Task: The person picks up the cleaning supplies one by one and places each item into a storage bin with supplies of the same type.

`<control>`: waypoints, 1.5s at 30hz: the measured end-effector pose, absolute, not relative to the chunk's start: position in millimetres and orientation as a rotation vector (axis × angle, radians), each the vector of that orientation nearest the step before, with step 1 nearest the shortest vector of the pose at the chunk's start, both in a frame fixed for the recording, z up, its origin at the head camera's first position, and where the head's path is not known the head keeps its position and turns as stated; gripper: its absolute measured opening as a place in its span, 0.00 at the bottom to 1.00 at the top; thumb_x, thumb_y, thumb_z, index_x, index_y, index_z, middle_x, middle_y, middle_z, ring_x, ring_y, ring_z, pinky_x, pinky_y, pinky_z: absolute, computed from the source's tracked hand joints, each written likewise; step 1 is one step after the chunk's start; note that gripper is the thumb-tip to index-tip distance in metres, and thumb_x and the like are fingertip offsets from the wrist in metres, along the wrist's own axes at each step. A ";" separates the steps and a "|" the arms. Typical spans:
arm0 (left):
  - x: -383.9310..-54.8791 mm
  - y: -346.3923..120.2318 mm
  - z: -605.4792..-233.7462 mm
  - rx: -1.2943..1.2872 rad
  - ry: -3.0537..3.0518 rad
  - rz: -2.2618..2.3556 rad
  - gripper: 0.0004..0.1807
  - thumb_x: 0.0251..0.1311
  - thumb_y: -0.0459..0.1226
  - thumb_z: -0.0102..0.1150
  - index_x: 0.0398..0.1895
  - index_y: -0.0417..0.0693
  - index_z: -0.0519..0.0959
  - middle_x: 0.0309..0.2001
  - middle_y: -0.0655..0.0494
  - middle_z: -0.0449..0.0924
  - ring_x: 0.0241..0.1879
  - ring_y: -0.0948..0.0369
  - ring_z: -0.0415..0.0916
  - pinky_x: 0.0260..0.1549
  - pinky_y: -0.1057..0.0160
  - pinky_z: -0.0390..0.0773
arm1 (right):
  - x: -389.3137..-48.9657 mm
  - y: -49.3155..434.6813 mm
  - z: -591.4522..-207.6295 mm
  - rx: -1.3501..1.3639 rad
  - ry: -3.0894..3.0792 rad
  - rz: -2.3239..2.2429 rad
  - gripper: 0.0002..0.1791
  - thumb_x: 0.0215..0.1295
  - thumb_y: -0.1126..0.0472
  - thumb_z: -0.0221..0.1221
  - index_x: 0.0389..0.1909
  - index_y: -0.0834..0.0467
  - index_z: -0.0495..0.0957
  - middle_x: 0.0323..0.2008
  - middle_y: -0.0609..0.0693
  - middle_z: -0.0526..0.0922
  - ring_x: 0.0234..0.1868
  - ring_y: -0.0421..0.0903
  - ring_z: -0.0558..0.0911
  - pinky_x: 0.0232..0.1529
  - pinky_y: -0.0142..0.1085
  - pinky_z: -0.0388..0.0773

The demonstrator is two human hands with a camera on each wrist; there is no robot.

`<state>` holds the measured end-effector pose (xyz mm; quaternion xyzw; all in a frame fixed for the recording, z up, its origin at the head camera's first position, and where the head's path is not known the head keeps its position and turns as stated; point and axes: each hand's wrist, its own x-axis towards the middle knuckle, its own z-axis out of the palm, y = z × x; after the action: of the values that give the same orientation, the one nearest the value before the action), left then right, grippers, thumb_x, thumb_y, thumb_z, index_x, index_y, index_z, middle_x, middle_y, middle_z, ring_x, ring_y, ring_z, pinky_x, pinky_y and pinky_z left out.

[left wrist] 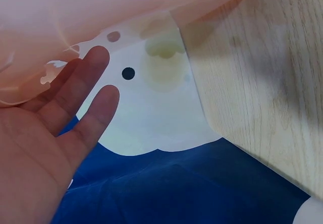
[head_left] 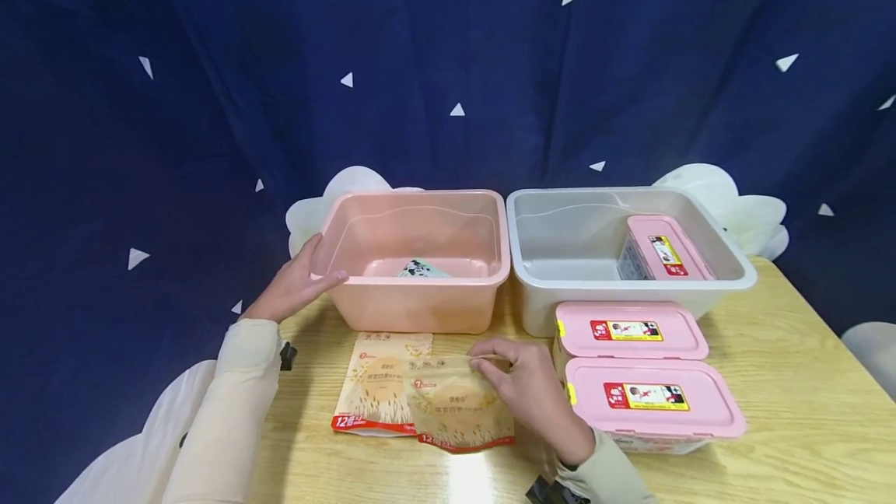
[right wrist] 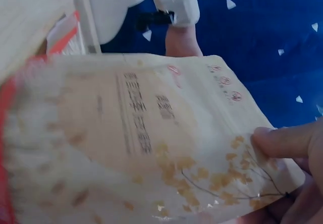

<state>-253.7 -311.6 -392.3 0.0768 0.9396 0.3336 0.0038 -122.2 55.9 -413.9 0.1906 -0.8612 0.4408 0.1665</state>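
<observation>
My right hand (head_left: 528, 387) pinches the top right corner of a beige food pouch (head_left: 458, 407) with a red bottom band, thumb on its printed face in the right wrist view. That pouch overlaps a second, similar pouch (head_left: 374, 387) lying on the table to its left. My left hand (head_left: 297, 282) rests at the left end of the pink plastic bin (head_left: 413, 306), thumb over the front rim. In the left wrist view its fingers (left wrist: 96, 108) are extended along the bin's outer side. A small black-and-green patterned packet (head_left: 422, 268) lies inside the pink bin.
A light grey bin (head_left: 532, 306) stands right of the pink one, holding a pink-lidded box (head_left: 668, 247). Before it sit two more pink-lidded boxes, one farther back (head_left: 630, 344) and one nearer (head_left: 654, 411), close right of my hand. A dark blue curtain (head_left: 448, 61) hangs behind.
</observation>
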 end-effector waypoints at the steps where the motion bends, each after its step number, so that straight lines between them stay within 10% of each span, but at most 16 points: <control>1: -253.5 -312.3 -392.4 0.236 2.948 1.045 0.56 0.61 0.61 0.57 0.81 0.50 0.38 0.77 0.37 0.54 0.73 0.40 0.58 0.69 0.34 0.60 | -121.0 55.8 -412.9 0.561 -2.441 1.252 0.07 0.53 0.68 0.71 0.29 0.52 0.87 0.31 0.44 0.90 0.33 0.32 0.85 0.33 0.26 0.80; 15: -252.0 -316.7 -392.5 0.217 2.981 1.045 0.53 0.62 0.57 0.59 0.81 0.49 0.41 0.75 0.36 0.56 0.71 0.39 0.62 0.68 0.35 0.62 | -118.4 57.8 -396.3 0.695 -2.399 1.293 0.05 0.54 0.66 0.70 0.29 0.52 0.86 0.25 0.44 0.88 0.17 0.24 0.62 0.16 0.20 0.63; 24: -247.4 -319.3 -392.7 0.176 2.982 0.973 0.55 0.62 0.60 0.57 0.80 0.46 0.38 0.78 0.35 0.49 0.74 0.37 0.54 0.70 0.34 0.58 | -120.2 63.4 -365.2 0.876 -2.497 1.219 0.05 0.60 0.66 0.67 0.32 0.52 0.85 0.31 0.42 0.89 0.37 0.34 0.86 0.39 0.31 0.83; 45: -254.5 -313.2 -394.6 0.189 2.968 0.991 0.57 0.61 0.62 0.57 0.81 0.48 0.38 0.77 0.36 0.51 0.74 0.38 0.56 0.70 0.34 0.59 | -157.2 90.4 -310.2 0.814 -2.634 1.457 0.03 0.59 0.65 0.68 0.32 0.55 0.86 0.28 0.48 0.86 0.19 0.31 0.69 0.20 0.27 0.67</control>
<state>-254.5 -313.2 -394.6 0.0601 0.9468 0.3160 0.0036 -157.2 90.4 -310.2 0.2610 -0.8447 0.4672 0.0116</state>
